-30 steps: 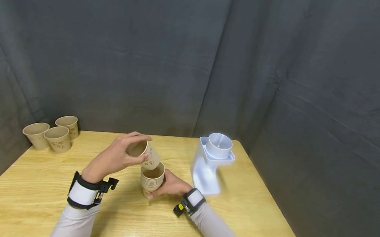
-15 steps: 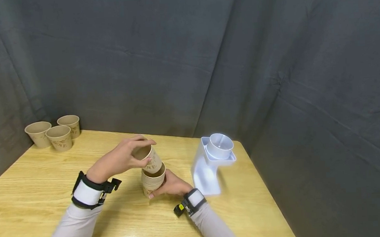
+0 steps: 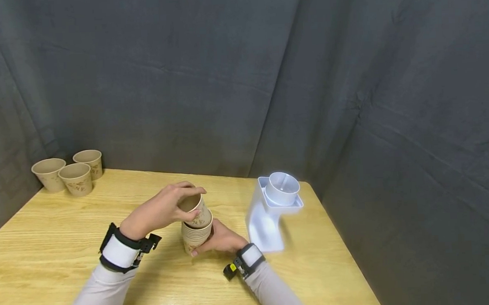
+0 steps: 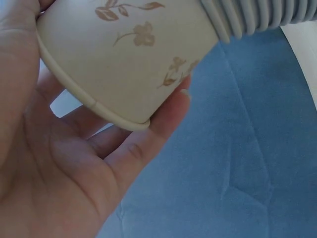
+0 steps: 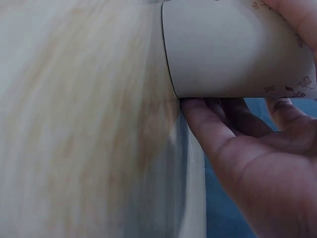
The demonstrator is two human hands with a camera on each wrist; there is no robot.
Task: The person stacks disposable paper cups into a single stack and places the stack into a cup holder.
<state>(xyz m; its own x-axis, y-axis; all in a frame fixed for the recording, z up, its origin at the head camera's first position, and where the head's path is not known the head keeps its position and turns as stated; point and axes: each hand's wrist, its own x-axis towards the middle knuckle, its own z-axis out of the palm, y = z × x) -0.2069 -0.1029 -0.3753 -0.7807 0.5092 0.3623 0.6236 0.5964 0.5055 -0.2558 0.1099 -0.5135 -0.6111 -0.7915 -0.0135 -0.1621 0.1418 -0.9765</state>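
1. Currently pinching a floral cup (image 3: pixel 201 217) near its rim in the left grip (image 3: pixel 166 208) — spread just to the cup's width.
2. Sitting tilted, bottom end partway into the mouth of the cup stack (image 3: pixel 195 239).
3. Holding that stack against the table (image 3: pixel 59 238), right grip (image 3: pixel 225 237) curled round its side.
4. Standing well apart: three cups (image 3: pixel 78 182) (far left) — and a white stand (image 3: pixel 265 229), right.

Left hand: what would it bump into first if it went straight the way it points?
Most likely the stack of paper cups: the held cup in the left hand tips into its mouth. Depth is unclear, but the white stand looks farther off.
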